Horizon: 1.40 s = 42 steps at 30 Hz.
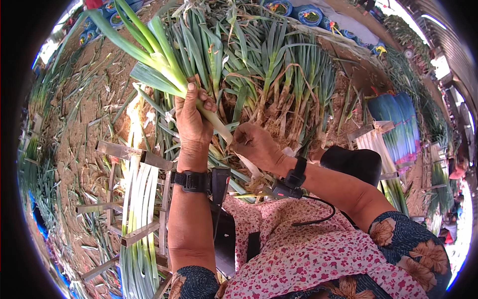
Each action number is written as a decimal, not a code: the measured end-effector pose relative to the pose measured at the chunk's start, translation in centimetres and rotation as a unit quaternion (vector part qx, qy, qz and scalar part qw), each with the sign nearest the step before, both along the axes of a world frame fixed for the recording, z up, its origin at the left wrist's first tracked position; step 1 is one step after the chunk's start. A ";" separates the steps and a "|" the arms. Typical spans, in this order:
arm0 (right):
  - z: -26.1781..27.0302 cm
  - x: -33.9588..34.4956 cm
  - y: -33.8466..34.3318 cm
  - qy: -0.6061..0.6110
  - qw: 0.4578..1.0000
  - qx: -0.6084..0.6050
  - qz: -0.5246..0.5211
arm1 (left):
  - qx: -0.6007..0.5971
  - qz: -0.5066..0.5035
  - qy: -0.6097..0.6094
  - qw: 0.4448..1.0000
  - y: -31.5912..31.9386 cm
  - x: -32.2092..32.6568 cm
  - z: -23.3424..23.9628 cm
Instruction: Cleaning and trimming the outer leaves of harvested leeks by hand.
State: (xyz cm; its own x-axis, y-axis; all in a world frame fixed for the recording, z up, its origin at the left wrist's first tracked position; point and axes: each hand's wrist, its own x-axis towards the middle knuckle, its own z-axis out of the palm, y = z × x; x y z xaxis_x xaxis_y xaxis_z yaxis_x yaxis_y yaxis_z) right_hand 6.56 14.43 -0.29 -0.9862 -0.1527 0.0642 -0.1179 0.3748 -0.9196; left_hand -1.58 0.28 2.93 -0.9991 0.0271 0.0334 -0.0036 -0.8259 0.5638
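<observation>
My left hand (pixel 194 112) is closed around the upper stalk of a large green onion (pixel 214 121), its green leaves spreading to the upper left. My right hand (pixel 255 145) has its fingers curled by the lower white part of the stalk, where a pale strip hangs down; whether it pinches the strip is hard to tell. Behind both hands stands a big heap of untrimmed green onions (pixel 276 71) with dry leaves and soiled roots. Left of my forearm, cleaned white stalks (pixel 140 187) lie in a metal rack (pixel 140 233).
Cut leaves litter the dirt floor (pixel 89 101). A second rack with stalks (pixel 377 149) and a blue bundle (pixel 396 127) are at the right. Blue round bundles (pixel 310 15) line the far edge. A black rounded object (pixel 351 162) is by my right forearm.
</observation>
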 end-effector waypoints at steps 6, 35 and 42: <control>0.7 0.1 -0.3 -0.057 0.998 0.030 0.004 | -0.007 0.031 -0.015 0.999 0.4 -0.2 -0.5; 0.8 10.3 9.0 -0.230 0.950 0.193 0.083 | -0.219 0.247 -0.193 0.924 -1.0 -2.6 -3.2; 0.1 7.0 8.1 -0.107 0.924 0.287 0.227 | -0.072 -0.015 -0.116 0.991 2.0 -0.4 -0.4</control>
